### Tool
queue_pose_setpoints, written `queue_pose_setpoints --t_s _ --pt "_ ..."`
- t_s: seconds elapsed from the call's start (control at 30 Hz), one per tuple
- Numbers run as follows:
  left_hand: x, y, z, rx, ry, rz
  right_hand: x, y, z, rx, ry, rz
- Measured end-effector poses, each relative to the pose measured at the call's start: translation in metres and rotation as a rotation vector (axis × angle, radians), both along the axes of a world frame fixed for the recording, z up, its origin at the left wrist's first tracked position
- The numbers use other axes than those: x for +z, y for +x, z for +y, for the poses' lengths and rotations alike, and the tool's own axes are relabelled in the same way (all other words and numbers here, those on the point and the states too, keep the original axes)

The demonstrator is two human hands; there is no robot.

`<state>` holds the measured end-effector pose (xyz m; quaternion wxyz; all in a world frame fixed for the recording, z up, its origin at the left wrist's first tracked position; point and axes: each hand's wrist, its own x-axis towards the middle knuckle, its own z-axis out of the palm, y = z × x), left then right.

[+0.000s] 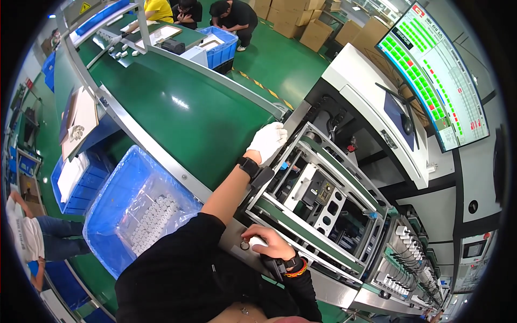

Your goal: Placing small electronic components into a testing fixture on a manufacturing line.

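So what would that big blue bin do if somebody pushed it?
The blue bin would probably feel heavy to shove, because lots of small white pieces lie inside. It likely wouldn't tip easily, since it looks wide and the pieces sit low. Its clear plastic liner would probably flop about, as it looks thin and crumpled.

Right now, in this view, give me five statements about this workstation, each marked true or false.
The left hand wears a white glove. True.
The right hand is gloved too. False: it is bare, curled around something white.
The blue bin beside the green conveyor belt holds black pieces. False: the pieces are white.
A black computer mouse lies on a dark mat. True.
The monitor is blank. False: it shows green and red blocks.
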<state>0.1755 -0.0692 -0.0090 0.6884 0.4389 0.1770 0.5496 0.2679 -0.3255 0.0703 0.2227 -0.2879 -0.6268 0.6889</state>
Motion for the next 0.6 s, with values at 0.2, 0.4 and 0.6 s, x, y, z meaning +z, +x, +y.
queue_pose_setpoints --t_s 0.2,0.4,0.6 --pt "0.023 0.000 -0.008 -0.070 -0.641 -0.346 -0.002 0.002 -0.001 -0.026 0.014 -0.022" --pt "0.004 -0.001 -0.004 -0.108 -0.269 -0.281 -0.003 -0.001 -0.002 -0.039 -0.036 -0.025" --pt "0.008 0.000 -0.002 -0.175 -0.469 -0.414 -0.006 0.001 -0.002 -0.042 -0.021 -0.046"
